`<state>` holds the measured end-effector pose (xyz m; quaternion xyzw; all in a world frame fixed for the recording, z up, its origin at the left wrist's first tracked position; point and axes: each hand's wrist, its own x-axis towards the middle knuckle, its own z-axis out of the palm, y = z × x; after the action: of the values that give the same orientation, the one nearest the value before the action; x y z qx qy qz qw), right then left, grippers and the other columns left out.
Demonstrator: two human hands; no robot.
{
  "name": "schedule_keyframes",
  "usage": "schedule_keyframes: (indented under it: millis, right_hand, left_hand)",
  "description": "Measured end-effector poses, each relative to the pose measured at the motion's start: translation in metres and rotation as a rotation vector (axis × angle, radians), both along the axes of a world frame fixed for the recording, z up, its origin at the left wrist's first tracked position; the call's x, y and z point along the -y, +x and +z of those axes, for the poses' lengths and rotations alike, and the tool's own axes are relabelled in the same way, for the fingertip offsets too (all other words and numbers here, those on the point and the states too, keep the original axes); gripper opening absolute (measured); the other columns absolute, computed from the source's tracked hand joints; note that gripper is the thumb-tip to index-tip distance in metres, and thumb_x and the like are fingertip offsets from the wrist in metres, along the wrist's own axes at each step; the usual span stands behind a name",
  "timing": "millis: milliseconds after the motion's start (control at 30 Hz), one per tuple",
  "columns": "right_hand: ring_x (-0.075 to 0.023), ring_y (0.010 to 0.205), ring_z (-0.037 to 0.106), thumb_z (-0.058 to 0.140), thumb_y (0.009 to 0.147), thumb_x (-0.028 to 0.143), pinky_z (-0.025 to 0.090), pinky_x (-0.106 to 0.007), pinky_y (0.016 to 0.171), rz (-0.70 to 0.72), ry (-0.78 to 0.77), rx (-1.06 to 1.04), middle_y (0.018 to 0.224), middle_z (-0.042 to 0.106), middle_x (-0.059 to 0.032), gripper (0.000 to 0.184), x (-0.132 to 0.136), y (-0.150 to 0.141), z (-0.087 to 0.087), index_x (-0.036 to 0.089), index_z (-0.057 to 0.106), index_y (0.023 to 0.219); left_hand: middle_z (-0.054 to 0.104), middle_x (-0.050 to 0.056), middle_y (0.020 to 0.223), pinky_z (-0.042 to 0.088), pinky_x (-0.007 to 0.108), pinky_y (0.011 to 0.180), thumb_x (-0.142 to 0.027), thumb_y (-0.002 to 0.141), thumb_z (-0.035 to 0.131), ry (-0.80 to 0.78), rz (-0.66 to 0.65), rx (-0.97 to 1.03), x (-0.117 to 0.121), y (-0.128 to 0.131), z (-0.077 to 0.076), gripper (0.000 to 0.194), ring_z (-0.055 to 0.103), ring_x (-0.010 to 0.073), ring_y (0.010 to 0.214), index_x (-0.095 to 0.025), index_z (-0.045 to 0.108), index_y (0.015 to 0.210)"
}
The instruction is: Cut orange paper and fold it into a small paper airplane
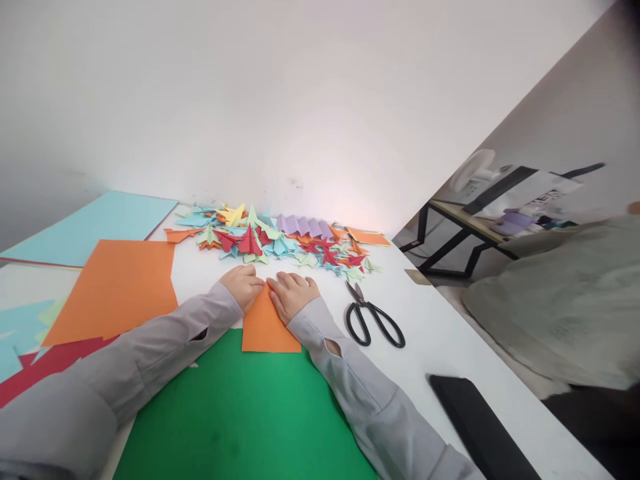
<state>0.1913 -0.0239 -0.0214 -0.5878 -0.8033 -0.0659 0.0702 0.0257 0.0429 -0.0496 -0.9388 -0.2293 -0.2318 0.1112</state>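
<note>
Both hands flat and close together, fingertips nearly meeting: my left hand and right hand press the slanted upper edges of the small orange paper piece folded to a point, which lies under and just below my fingers, overlapping the large green paper sheet nearer my body. To do this crease well, I judge I should keep both slanted edges meeting at the centre and run the fingertips outward from the tip, firmly. Black-handled scissors lie just right of my right wrist; the heap of folded coloured paper shapes sits just beyond my fingertips.
</note>
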Motion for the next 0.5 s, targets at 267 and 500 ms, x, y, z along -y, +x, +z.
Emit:
schedule_keyframes:
  millis: [267, 500]
  right_hand:
    - [-0.0253, 0.110, 0.043, 0.026, 0.090, 0.038, 0.031, -0.045, 0.085, 0.009, 0.034, -0.026, 0.126, 0.050, -0.0069, 0.039, -0.002, 0.001, -0.006, 0.028, 0.047, 0.122]
    - [-0.0259, 0.109, 0.043, 0.028, 0.089, 0.038, 0.033, -0.041, 0.083, 0.018, 0.072, -0.088, 0.124, 0.051, -0.0067, 0.040, -0.004, 0.003, -0.014, 0.027, 0.050, 0.120]
  left_hand:
    - [0.068, 0.006, 0.086, 0.037, 0.031, 0.063, -0.012, 0.082, 0.042, 0.087, -0.007, -0.080, 0.023, -0.026, 0.010, 0.024, 0.046, 0.0176, 0.073, -0.015, 0.066, 0.080]
    - [0.069, 0.006, 0.092, 0.040, 0.031, 0.067, -0.014, 0.084, 0.037, -0.114, -0.012, -0.017, 0.041, -0.044, 0.016, 0.030, 0.051, 0.0182, 0.074, -0.016, 0.067, 0.082]
